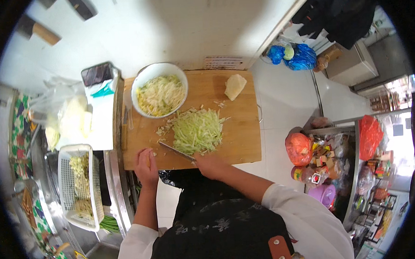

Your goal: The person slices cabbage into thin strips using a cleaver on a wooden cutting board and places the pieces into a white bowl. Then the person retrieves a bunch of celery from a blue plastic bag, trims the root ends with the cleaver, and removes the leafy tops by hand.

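My right hand (210, 165) is closed on the handle end of a kitchen knife (177, 151) at the near edge of a wooden cutting board (244, 138). The blade points left, beside a pile of shredded green cabbage (197, 130). My left hand (146, 163) rests at the board's near left edge, fingers bent; whether it holds anything is unclear. A white bowl (135, 101) at the board's back left contains pale and yellowish shreds. A pale vegetable chunk (235, 87) lies at the back right, with small scraps nearby.
Left of the board, a white surface (103, 123) bears a phone (96, 74) and bagged cabbage (75, 114). A white plastic basket (98, 193) of cut vegetables stands over the sink (103, 255). Behind the board is a white wall (127, 35); filled bags (299, 149) stand right.
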`<state>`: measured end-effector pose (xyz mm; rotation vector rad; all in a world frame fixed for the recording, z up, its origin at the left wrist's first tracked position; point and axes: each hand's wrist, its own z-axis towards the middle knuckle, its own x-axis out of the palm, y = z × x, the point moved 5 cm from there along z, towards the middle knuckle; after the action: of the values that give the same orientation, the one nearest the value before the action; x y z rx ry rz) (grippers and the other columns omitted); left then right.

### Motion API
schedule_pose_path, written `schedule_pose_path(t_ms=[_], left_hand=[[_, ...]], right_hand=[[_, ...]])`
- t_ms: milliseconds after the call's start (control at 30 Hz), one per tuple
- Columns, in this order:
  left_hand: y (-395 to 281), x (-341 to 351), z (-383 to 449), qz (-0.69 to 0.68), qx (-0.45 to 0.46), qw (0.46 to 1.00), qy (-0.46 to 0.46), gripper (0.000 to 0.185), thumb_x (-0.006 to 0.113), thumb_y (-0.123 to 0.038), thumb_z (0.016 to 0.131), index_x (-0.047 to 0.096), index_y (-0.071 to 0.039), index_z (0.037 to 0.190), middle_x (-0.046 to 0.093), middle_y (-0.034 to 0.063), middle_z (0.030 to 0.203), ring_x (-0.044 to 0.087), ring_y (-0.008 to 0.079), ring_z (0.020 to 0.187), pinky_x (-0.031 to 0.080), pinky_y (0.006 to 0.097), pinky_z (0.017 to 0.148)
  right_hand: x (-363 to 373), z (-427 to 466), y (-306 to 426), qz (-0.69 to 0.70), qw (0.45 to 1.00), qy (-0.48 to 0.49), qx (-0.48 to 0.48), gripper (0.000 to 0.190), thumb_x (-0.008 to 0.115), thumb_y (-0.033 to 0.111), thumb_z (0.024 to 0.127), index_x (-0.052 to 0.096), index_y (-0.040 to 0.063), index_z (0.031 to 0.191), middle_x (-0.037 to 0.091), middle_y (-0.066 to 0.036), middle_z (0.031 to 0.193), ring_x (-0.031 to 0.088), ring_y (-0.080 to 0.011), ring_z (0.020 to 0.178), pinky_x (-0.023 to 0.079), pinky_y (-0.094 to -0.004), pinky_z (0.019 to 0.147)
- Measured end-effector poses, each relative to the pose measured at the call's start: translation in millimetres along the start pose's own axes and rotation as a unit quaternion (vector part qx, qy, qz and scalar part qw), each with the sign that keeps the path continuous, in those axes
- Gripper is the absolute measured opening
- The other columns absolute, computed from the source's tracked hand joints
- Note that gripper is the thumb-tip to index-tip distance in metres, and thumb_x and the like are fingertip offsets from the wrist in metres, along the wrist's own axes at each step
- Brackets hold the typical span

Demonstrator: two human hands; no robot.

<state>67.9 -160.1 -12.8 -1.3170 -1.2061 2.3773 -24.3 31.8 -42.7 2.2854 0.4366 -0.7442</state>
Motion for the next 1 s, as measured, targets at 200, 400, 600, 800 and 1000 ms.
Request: schedule_pose_path(t_ms=[200, 400, 600, 800, 1000], left_hand=[[-98, 105, 76, -0.139, 0.076, 0.976, 0.147, 0.028, 0.06, -0.009, 0.085, 0.058, -0.001, 0.112, 0.057, 0.0173, 0.116, 0.051, 0.0342, 0.112, 0.04, 0.0399, 0.096], [-107, 297, 131, -0.092, -0.096, 0.962, 0.24, 0.07, 0.073, -0.028, 0.076, 0.041, 0.001, 0.131, 0.043, 0.0216, 0.133, 0.049, 0.032, 0.118, 0.04, 0.039, 0.099], [-108, 354, 127, -0.023, -0.154, 0.927, 0.341, 0.07, 0.076, -0.023, 0.07, 0.045, -0.002, 0.13, 0.055, 0.0148, 0.124, 0.058, 0.0269, 0.107, 0.048, 0.039, 0.088], [-127, 304, 111, -0.354, -0.273, 0.811, 0.377, 0.049, 0.066, -0.009, 0.081, 0.049, -0.005, 0.127, 0.06, 0.0078, 0.114, 0.058, 0.0184, 0.103, 0.049, 0.0304, 0.083], [-99, 132, 68, -0.49, -0.324, 0.753, 0.296, 0.063, 0.06, -0.003, 0.084, 0.032, -0.006, 0.14, 0.048, 0.0128, 0.13, 0.055, 0.0285, 0.113, 0.05, 0.0363, 0.09]], right_hand=[[-1, -2, -33, 0.071, 0.996, -0.047, 0.026, 0.021, 0.041, 0.012, 0.091, 0.044, 0.0, 0.108, 0.064, -0.026, 0.094, 0.062, -0.0426, 0.091, 0.047, -0.0539, 0.077], [5, -3, -50, 0.156, 0.987, -0.042, 0.008, 0.032, 0.035, 0.019, 0.094, 0.046, 0.002, 0.118, 0.064, -0.024, 0.102, 0.062, -0.0404, 0.094, 0.046, -0.0516, 0.081], [1, 0, -39, 0.168, 0.977, -0.105, -0.085, 0.028, 0.041, 0.02, 0.093, 0.056, 0.005, 0.112, 0.066, -0.018, 0.1, 0.064, -0.0367, 0.09, 0.048, -0.0492, 0.074], [2, -4, -39, 0.148, 0.988, -0.029, -0.033, 0.035, 0.05, 0.012, 0.086, 0.049, -0.002, 0.118, 0.066, -0.022, 0.09, 0.066, -0.0374, 0.082, 0.05, -0.0483, 0.066], [-6, -4, -42, 0.133, 0.978, -0.134, -0.091, 0.028, 0.046, 0.016, 0.089, 0.045, -0.004, 0.108, 0.065, -0.023, 0.084, 0.065, -0.0392, 0.079, 0.05, -0.0498, 0.063]])
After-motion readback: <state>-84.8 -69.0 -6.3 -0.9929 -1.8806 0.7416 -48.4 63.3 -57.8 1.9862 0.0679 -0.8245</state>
